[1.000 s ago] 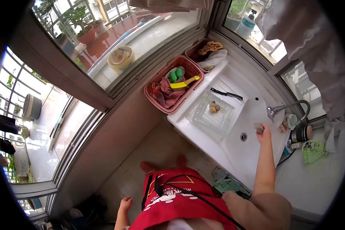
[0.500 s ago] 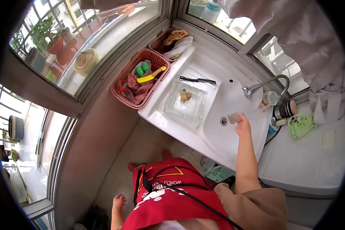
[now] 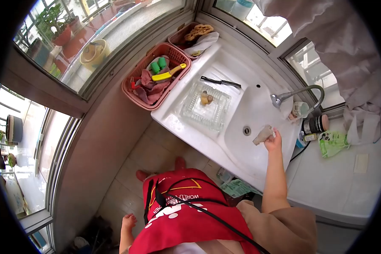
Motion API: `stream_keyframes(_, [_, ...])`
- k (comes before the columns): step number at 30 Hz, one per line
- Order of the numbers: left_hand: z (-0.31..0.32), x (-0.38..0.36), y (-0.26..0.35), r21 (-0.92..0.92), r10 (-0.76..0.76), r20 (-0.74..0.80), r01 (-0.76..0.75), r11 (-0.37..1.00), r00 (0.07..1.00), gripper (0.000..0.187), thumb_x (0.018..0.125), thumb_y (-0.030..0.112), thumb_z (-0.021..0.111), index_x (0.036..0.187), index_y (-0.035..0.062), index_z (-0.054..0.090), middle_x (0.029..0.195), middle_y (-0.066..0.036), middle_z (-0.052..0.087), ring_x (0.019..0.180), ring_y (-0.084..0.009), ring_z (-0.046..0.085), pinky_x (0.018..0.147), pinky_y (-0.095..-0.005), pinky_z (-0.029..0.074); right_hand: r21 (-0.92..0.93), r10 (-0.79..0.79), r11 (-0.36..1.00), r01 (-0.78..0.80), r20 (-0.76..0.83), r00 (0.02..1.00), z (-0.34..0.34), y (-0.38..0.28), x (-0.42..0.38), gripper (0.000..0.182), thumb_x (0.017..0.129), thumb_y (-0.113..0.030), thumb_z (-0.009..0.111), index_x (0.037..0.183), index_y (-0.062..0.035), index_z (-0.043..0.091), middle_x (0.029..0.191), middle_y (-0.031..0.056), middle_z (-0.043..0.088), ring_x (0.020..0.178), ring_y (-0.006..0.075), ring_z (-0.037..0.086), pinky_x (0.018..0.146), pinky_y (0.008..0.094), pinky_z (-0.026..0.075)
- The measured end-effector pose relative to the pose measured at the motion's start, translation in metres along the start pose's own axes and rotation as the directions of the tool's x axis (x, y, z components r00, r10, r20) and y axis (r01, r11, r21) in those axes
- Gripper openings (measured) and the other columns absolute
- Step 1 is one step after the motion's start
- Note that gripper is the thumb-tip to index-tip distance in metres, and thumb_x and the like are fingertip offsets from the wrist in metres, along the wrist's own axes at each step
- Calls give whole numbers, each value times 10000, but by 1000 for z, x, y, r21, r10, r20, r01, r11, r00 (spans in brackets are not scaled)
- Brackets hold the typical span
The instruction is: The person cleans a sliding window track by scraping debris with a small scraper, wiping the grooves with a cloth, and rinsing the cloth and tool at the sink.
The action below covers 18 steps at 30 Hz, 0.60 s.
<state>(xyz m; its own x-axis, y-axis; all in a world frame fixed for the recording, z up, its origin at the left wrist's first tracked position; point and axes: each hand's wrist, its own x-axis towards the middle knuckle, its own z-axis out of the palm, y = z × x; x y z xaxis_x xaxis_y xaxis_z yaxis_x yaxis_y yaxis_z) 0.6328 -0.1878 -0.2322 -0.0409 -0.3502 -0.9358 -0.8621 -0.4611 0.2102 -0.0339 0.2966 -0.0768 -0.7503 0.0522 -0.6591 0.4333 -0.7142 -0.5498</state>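
Observation:
My right hand [image 3: 274,141] is closed on a limp, greyish-beige rag [image 3: 263,134] over the right side of the white sink basin [image 3: 241,146]. The rag hangs to the left of my fingers, near the drain. My left hand [image 3: 129,221] is down beside the red apron [image 3: 186,220], fingers curled in, with nothing visible in them. On the sink's ridged side stands a clear glass dish [image 3: 194,116] with a few small brownish lumps [image 3: 206,98] inside. A black-handled knife [image 3: 221,81] lies behind the dish.
A pink basket [image 3: 135,95] holding cloths, green items and a yellow-handled tool stands left of the sink, a second basket [image 3: 172,40] behind it. The curved faucet [image 3: 307,89] rises at the right. Jars [image 3: 315,124] and a green packet [image 3: 332,143] crowd the right counter.
My right hand has moved slightly right and down, away from the drain, with the rag hanging more spread out. The whole view has shifted a little. My left hand stays low at my side.

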Motion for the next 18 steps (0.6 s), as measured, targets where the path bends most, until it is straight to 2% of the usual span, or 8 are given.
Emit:
stream_keyframes(2, [4, -1, 1, -9, 24, -19, -24, 1000, 1000, 311, 884, 180, 539, 1167, 52, 553, 816, -27, 620, 665, -162, 621, 488, -313, 437, 83, 27, 996, -23, -40, 999, -15, 8, 12, 223, 945, -204, 492, 1071, -44, 582, 992, 74, 634, 908, 202, 616, 837, 375, 523])
stream_keyframes(3, [9, -7, 7, -4, 25, -39, -25, 1000, 999, 317, 887, 176, 540, 1174, 40, 549, 814, -27, 618, 652, -155, 610, 486, -299, 432, 253, 99, 955, -152, 210, 973, -47, 16, 45, 231, 941, -208, 489, 1071, -42, 583, 988, 82, 634, 902, 198, 618, 833, 368, 527])
stream_keyframes(6, [10, -23, 27, 68, 133, -4, -132, 989, 991, 331, 889, 170, 538, 1189, 28, 539, 828, -28, 620, 656, -146, 607, 492, -282, 429, 542, 155, 743, -393, 431, 889, -54, 30, 61, 285, 928, -250, 483, 1099, -37, 565, 1012, 114, 616, 930, 229, 602, 883, 419, 499])
stream_keyframes(9, [11, -38, 39, 146, 265, 45, -269, 952, 963, 349, 892, 161, 536, 1208, 14, 526, 845, -29, 623, 662, -135, 604, 500, -261, 425, 290, 157, 947, -139, -37, 987, 15, 41, 25, 295, 925, -266, 471, 1110, -48, 545, 1042, 123, 590, 944, 263, 581, 921, 481, 456])
stream_keyframes(12, [11, -41, 37, 93, 285, 17, -285, 954, 958, 358, 895, 154, 531, 1222, 8, 519, 859, -31, 624, 678, -126, 604, 509, -250, 425, 177, -24, 982, 58, -187, 982, 10, 18, 49, 295, 911, -261, 474, 1096, -39, 531, 1079, 137, 574, 944, 285, 565, 924, 518, 427])
stream_keyframes(14, [8, -41, 31, 20, 251, -9, -251, 968, 968, 359, 897, 149, 526, 1226, 4, 519, 866, -34, 625, 692, -123, 607, 516, -246, 427, 221, 140, 969, -110, -125, 982, 32, -8, 53, 242, 899, -250, 498, 1016, -40, 519, 1012, 133, 577, 939, 282, 563, 873, 445, 466])
stream_keyframes(16, [12, -48, 26, -62, 118, -98, -125, 990, 988, 353, 898, 152, 525, 1218, 2, 527, 877, -41, 632, 694, -128, 611, 522, -253, 436, -94, 186, 981, -169, 209, 960, 22, -49, 100, 223, 894, -208, 511, 1021, -28, 541, 1044, 130, 595, 975, 257, 577, 852, 406, 487])
stream_keyframes(18, [10, -56, 17, -61, 96, -117, -104, 993, 988, 352, 896, 154, 526, 1212, 0, 530, 882, -45, 636, 695, -132, 612, 519, -255, 438, -287, 200, 953, -97, 356, 913, 49, -72, 103, 221, 894, -145, 495, 1052, -2, 554, 1078, 132, 603, 1025, 241, 580, 862, 384, 492])
